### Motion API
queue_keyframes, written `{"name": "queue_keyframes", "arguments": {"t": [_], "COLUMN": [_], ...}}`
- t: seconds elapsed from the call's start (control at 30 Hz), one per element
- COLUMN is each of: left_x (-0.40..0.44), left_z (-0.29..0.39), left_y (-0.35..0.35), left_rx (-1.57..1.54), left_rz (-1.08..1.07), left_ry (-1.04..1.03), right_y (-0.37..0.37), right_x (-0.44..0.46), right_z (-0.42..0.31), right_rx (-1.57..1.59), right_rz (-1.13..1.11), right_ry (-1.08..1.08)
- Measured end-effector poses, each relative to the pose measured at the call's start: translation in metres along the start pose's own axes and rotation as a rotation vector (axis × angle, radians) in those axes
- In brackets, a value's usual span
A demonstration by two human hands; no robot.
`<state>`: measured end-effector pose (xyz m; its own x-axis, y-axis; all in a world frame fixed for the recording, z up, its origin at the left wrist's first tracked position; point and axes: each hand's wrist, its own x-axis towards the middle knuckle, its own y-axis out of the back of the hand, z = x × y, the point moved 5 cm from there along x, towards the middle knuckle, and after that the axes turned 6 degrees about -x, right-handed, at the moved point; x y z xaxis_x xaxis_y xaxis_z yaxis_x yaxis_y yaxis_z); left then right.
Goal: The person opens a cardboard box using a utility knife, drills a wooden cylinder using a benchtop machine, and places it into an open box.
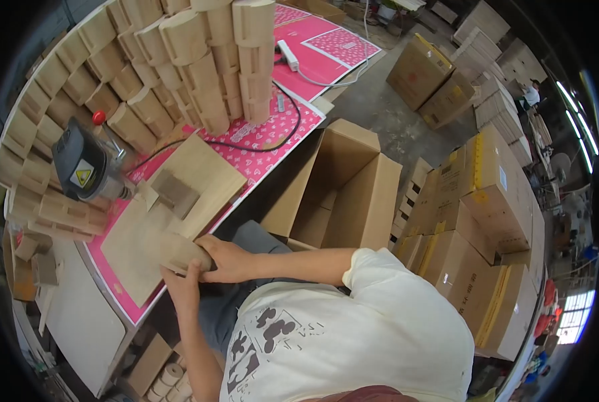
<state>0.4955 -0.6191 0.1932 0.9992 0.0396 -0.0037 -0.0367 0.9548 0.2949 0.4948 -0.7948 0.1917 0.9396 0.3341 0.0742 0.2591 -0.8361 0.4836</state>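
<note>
A pale wooden block [184,252] with a rounded side lies at the near edge of a plywood board [135,251]. My right hand [227,259] is closed around its near end. From the left, my left hand [183,283] grips the same block, its thumb on the end close to my right fingers. Part of the block is covered by my hands. Beyond it, a small wooden piece [177,194] sits on the board, beside a dark power tool [82,161] with a warning label and a red knob [99,117].
Stacked wooden blocks [191,50] line the back of the pink patterned table [282,120]. A black cord [266,149] crosses it toward a white power strip [287,55]. An open cardboard box [369,201] stands at my right, with taped cartons [457,268] farther right.
</note>
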Motion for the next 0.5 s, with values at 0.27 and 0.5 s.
{"name": "queue_keyframes", "arguments": {"t": [0.27,0.5], "left_x": [-0.024,-0.025], "left_z": [0.052,0.078], "left_y": [-0.097,-0.168], "left_rx": [-0.08,-0.008], "left_rz": [-0.413,-0.66], "left_ry": [-0.065,-0.256], "right_y": [0.052,0.102], "right_x": [-0.09,-0.179], "right_z": [0.075,0.135], "right_rx": [0.524,1.025], "right_rz": [0.122,0.455], "right_ry": [-0.173,-0.457]}}
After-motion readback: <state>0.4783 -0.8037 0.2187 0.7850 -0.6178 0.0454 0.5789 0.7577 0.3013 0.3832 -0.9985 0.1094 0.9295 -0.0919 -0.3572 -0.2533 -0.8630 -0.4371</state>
